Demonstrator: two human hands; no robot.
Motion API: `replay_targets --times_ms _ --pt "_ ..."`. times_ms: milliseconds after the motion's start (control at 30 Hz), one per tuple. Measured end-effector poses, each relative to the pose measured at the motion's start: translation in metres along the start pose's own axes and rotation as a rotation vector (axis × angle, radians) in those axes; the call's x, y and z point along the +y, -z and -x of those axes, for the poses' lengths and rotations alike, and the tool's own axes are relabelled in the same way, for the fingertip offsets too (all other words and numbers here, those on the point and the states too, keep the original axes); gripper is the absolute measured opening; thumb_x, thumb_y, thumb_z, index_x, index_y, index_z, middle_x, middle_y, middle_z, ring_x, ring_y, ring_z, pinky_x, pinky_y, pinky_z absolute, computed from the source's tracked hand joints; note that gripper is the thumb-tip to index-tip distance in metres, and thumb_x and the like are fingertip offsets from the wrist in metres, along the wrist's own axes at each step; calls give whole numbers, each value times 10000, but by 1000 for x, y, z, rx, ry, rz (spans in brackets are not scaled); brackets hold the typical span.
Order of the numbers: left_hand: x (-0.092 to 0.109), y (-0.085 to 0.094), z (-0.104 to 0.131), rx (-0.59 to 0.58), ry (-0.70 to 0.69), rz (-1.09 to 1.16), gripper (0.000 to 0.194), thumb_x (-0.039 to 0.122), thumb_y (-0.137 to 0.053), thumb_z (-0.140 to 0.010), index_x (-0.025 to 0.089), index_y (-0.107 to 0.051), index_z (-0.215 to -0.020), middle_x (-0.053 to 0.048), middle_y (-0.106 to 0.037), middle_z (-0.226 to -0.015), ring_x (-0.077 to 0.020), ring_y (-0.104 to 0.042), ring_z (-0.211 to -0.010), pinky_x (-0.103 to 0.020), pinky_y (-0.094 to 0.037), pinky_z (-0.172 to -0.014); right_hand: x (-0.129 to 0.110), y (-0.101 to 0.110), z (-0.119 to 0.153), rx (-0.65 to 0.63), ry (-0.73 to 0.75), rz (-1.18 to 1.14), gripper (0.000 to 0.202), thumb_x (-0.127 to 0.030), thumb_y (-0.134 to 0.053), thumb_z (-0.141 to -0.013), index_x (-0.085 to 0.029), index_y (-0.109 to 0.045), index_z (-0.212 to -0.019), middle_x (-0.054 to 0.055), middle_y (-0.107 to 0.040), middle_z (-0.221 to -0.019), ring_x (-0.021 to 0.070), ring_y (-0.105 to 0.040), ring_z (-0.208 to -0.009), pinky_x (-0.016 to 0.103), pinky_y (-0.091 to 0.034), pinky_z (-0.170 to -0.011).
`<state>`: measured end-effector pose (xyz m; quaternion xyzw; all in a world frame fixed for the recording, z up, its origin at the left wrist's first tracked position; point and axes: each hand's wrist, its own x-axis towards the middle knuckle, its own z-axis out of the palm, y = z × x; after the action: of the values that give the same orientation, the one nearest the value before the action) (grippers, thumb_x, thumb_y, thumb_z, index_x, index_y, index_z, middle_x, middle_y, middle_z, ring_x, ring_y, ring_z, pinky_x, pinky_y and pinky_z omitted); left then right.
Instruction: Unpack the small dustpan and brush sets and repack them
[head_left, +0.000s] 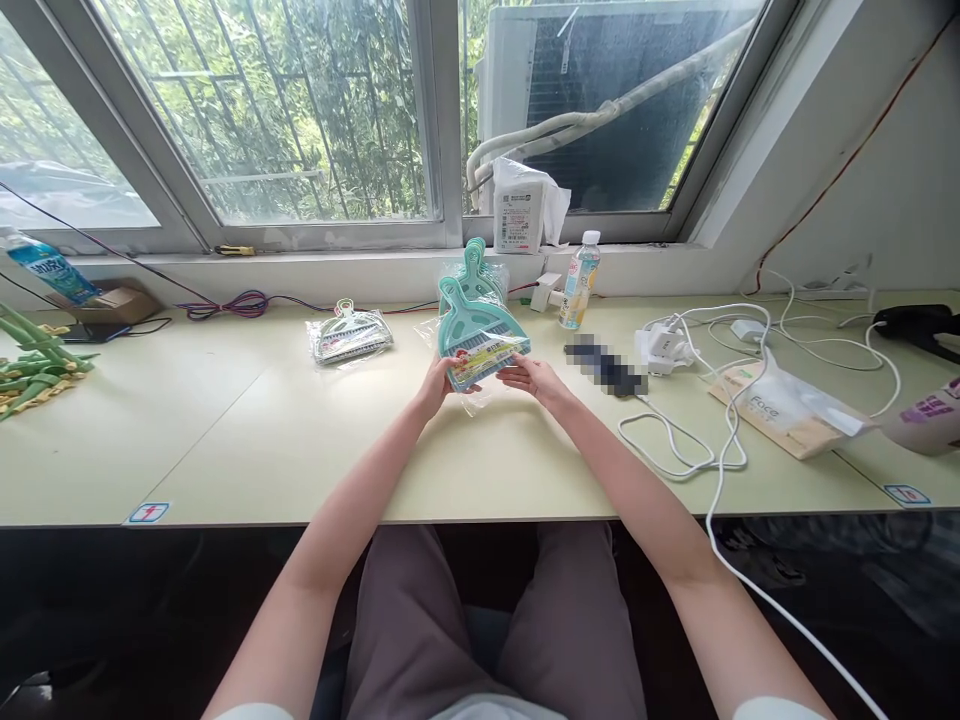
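Note:
A teal mini dustpan and brush set (480, 335) with a yellow label is held up above the table, tilted toward me. My left hand (442, 382) is closed on its lower left corner, and my right hand (534, 378) grips the lower right edge. Clear plastic film hangs beneath it. Right behind stands more teal dustpan sets (474, 262) in clear wrapping, partly hidden by the held one. To the left lies a wrapped pale dustpan and brush set (351, 335), flat on the table.
A drink bottle (580, 280) and a tissue pack (521, 208) stand near the window. White cables (724, 440), a charger (664, 347) and a paper pouch (795, 405) lie at right. Green bundled items (37, 365) and a blue-labelled bottle (52, 268) are at left.

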<state>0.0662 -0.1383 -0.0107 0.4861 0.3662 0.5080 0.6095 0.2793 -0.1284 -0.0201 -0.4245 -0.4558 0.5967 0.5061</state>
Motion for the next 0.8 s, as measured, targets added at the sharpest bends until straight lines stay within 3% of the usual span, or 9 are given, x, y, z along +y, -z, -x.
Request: replay_targets --times_ms 67,167,233,300,367,467,633,800 --pt "2 6 -3 40 22 41 511 291 -526 -739 127 -493 -1221 -128 -678 -1053 -215 -690 -654 -316 -563 -516 -4 13 -2 108 92 177 266 -368 -571 -891 -127 -683 -883 147 -730 -893 240 -721 -826 426 -581 -858" --pt "6 13 -6 121 46 144 466 246 -507 -733 109 -517 -1179 -124 -677 -1067 -221 -692 -748 -330 -594 -566 -11 31 -4 286 441 583 251 -278 -560 -877 -201 -675 -1086 109 -681 -1137 264 -678 -993 477 -543 -910" --pt "7 16 -7 165 62 205 440 216 -497 -733 105 -524 -1159 -116 -678 -1062 -221 -686 -810 -366 -614 -636 -14 37 -4 273 665 841 426 -225 -623 -826 -283 -605 -1248 56 -559 -1352 287 -550 -1215 511 -446 -1035" --pt "7 17 -7 185 89 232 426 195 -493 -734 101 -528 -1148 -109 -685 -1021 -208 -681 -806 -360 -615 -652 -13 37 -4 196 785 992 555 -218 -674 -797 -333 -546 -1325 16 -463 -1450 291 -424 -1333 522 -343 -1116" --pt "6 18 -7 175 130 220 420 183 -493 -733 94 -534 -1142 -106 -690 -962 -191 -679 -759 -318 -606 -620 -10 34 -4 125 827 1018 474 -250 -661 -827 -357 -587 -1283 -2 -485 -1433 280 -418 -1336 514 -326 -1122" --pt "4 17 -5 48 207 156 450 194 -498 -740 87 -524 -1177 -126 -692 -962 -197 -686 -713 -290 -587 -563 -6 28 -4 86 825 893 251 -306 -582 -894 -364 -704 -1106 -10 -606 -1304 252 -519 -1236 475 -405 -1056" --pt "7 15 0 -111 262 55 500 201 -468 -763 78 -470 -1248 -149 -689 -1008 -196 -692 -652 -260 -555 -495 -5 25 -2 117 768 668 202 -362 -598 -880 -339 -744 -1018 5 -673 -1189 239 -581 -1142 428 -462 -996" --pt "6 12 3 -237 273 -16 523 230 -476 -784 106 -466 -1292 -144 -697 -1014 -228 -708 -709 -332 -591 -619 0 19 -1 221 725 540 197 -360 -630 -845 -300 -758 -982 20 -589 -1299 229 -547 -1193 399 -422 -1059"
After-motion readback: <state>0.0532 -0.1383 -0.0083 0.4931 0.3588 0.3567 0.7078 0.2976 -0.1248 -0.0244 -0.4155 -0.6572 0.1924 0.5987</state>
